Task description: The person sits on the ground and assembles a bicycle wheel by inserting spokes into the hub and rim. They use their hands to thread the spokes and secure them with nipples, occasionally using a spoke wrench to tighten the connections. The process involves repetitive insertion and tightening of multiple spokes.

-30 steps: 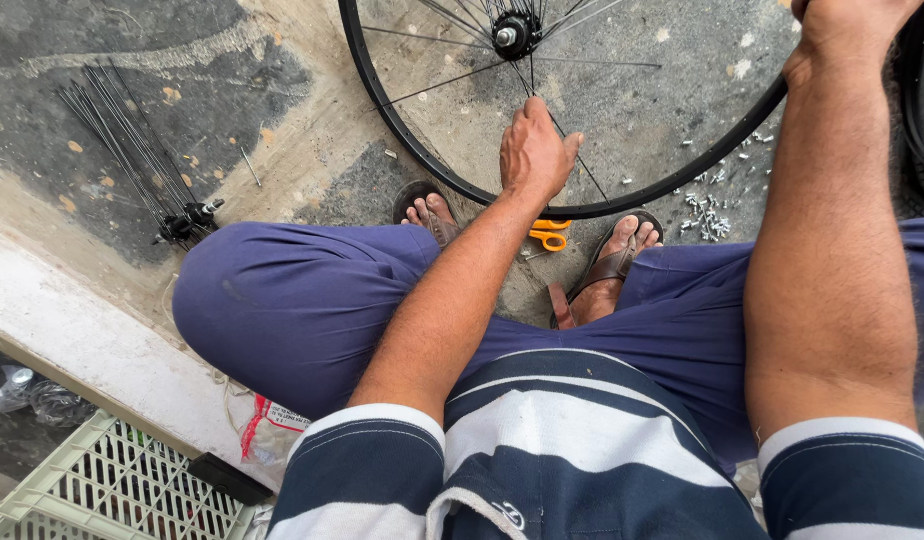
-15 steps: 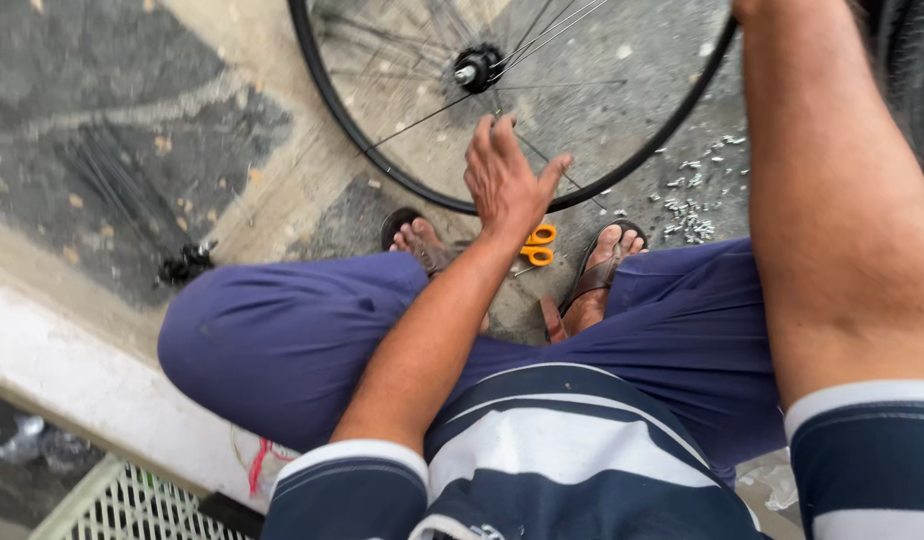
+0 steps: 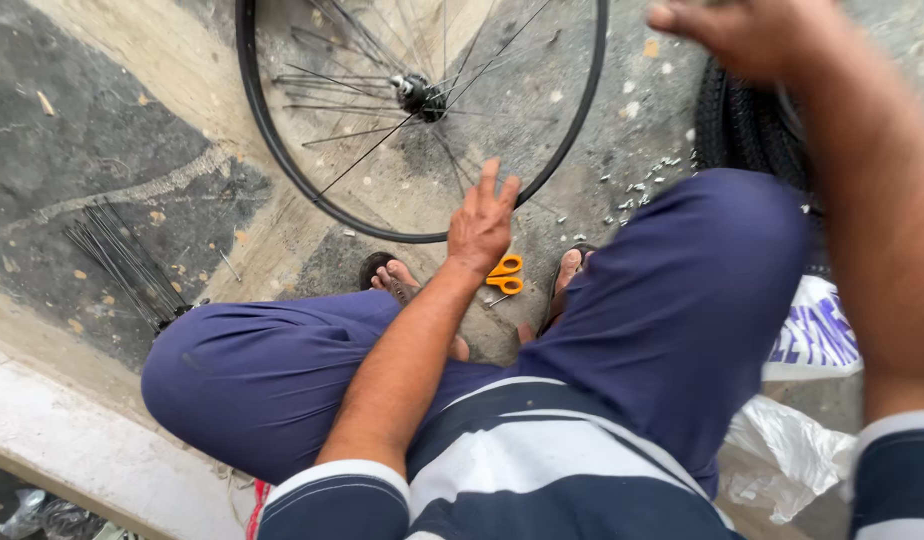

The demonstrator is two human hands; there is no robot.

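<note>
— Fingers (image 3: 497,190) of the left hand (image 3: 479,225) are spread wide and loose, with nothing between them. They hang just in front of the near edge of the black bicycle rim (image 3: 282,160), and whether a fingertip touches it I cannot tell.

— And the right hand (image 3: 747,35)?

— Raised at the upper right, blurred and cut off by the top edge. One finger (image 3: 672,18) pokes out to the left; the rest cannot be made out, so whether it holds anything I cannot say.

— Where does the wheel lie?

— Flat on the mottled concrete floor (image 3: 102,130), beyond the person's feet. Its far part runs out of the top of the view. The hub (image 3: 420,95) sits in the middle, with thin spokes fanning out, some gaps between them.

— Anything near the left hand?

— Orange-handled scissors (image 3: 504,275) on the floor just below the wrist, between the two sandalled feet; the blades are mostly hidden. A bundle of loose black spokes (image 3: 122,262) lies well off to the left. Small pale metal bits (image 3: 647,185) are scattered by the right knee, too small to tell apart.

— And on the right?

— A black tyre (image 3: 742,125), largely behind the forearm and the blue trouser leg, and a white plastic bag (image 3: 787,450), partly covered
</note>
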